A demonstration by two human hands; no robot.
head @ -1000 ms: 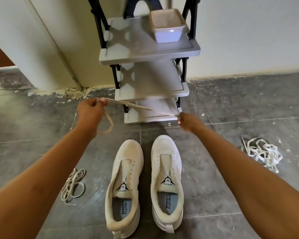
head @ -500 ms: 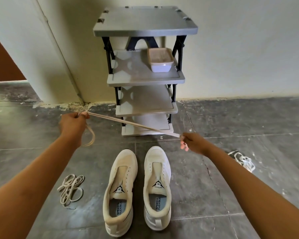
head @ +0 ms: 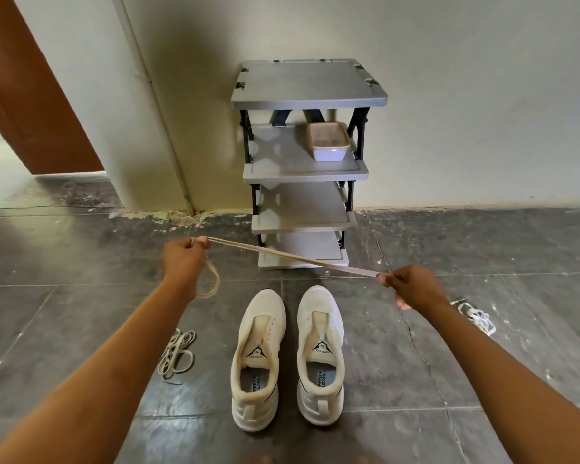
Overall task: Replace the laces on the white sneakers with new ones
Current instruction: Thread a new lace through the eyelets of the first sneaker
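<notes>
Head view: left hand point(head: 185, 259) and right hand point(head: 412, 285) each pinch an end of one lace point(head: 292, 257), drawn taut between them, likely to straighten it for threading, with both unlaced sneakers point(head: 290, 356) on the floor just below the hands.

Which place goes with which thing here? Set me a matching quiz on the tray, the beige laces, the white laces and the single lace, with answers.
Things:
1 tray
2 beige laces
3 white laces
4 single lace

Places:
A stretched between left hand and right hand
B floor, right of the sneakers
C rack, second shelf from the top
D floor, left of the sneakers

Pairs: 1-C, 2-D, 3-B, 4-A
</notes>
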